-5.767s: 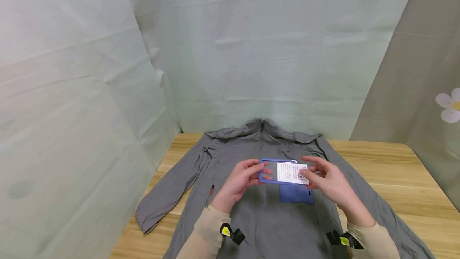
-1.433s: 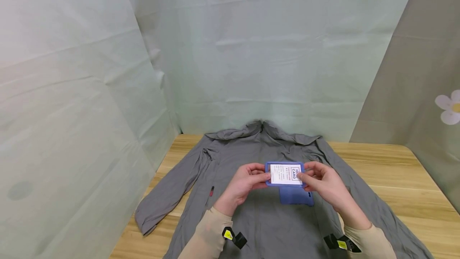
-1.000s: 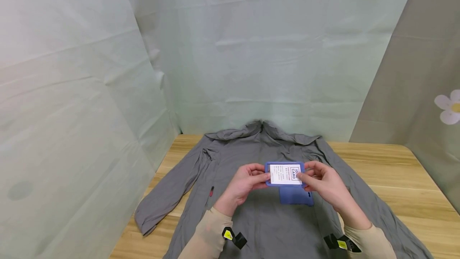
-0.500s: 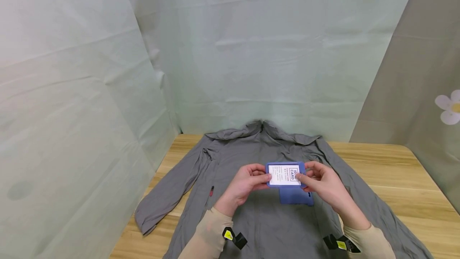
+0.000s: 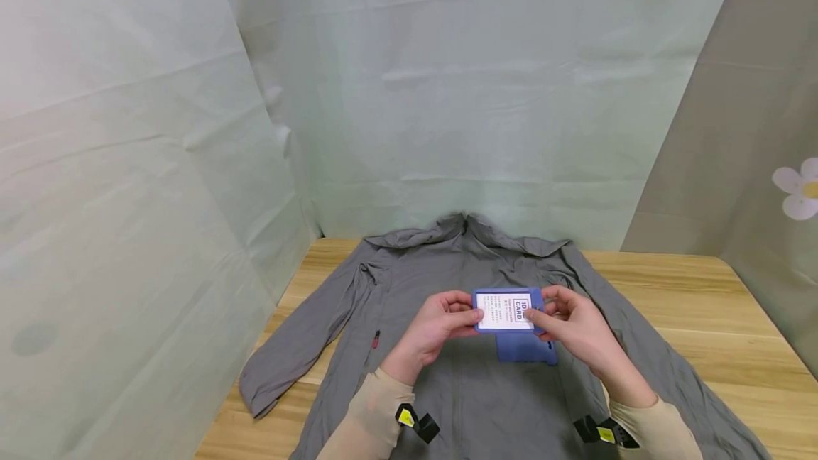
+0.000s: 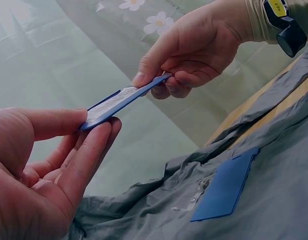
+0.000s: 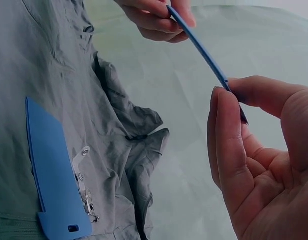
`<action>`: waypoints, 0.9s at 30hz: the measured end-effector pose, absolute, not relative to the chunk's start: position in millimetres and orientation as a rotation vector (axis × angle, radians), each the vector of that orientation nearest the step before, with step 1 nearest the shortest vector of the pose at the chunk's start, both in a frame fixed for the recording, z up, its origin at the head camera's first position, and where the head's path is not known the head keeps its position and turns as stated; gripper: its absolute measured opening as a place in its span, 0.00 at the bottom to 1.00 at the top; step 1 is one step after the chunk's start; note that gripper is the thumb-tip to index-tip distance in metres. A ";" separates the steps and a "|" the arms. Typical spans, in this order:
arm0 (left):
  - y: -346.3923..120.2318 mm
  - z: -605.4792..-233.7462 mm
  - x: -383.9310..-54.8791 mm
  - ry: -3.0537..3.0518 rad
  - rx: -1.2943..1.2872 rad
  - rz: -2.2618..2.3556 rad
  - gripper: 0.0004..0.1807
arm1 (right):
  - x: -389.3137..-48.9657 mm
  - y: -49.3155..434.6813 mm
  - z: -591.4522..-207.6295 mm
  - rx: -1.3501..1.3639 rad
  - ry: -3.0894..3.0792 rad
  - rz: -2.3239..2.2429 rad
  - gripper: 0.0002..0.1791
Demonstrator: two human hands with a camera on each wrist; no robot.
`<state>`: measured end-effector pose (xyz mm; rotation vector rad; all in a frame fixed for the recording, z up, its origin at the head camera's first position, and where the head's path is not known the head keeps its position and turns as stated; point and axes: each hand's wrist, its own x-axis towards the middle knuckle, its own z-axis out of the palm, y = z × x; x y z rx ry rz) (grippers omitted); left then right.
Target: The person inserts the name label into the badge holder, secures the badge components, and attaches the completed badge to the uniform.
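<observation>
My left hand (image 5: 429, 332) pinches the left end of a blue badge holder (image 5: 537, 297) between thumb and fingers. At the other end my right hand (image 5: 578, 329) pinches it too, its thumb resting on the white ID card (image 5: 498, 311) that lies within the frame. Both wrist views show the holder edge-on, raised above a grey jacket (image 5: 422, 268). Below it, flat on the jacket, lies a second blue plastic piece (image 5: 525, 351) with a small slot at one end. Beside that piece, a clear strap with a metal clip (image 7: 82, 180) shows in the right wrist view.
The jacket is spread over a wooden table (image 5: 690, 297), with its collar towards the back and a sleeve at each side. Pale fabric sheets (image 5: 447, 105) hang behind and to the left. A printed flower (image 5: 799, 189) shows at the right.
Since the oldest frame, the ID card has slid left into the blue frame, and my right hand has moved left with it. During the last second the card has shifted only slightly left.
</observation>
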<state>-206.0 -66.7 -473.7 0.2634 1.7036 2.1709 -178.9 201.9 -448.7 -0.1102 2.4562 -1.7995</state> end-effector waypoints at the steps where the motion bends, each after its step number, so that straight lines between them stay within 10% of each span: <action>1: -66.7 -473.9 -206.1 1.703 0.263 2.171 0.10 | -179.1 201.9 -448.7 -0.108 2.457 -1.797 0.27; 27: -68.6 -478.3 -208.5 1.767 0.280 2.144 0.12 | -179.3 201.1 -447.9 -0.103 2.453 -1.787 0.29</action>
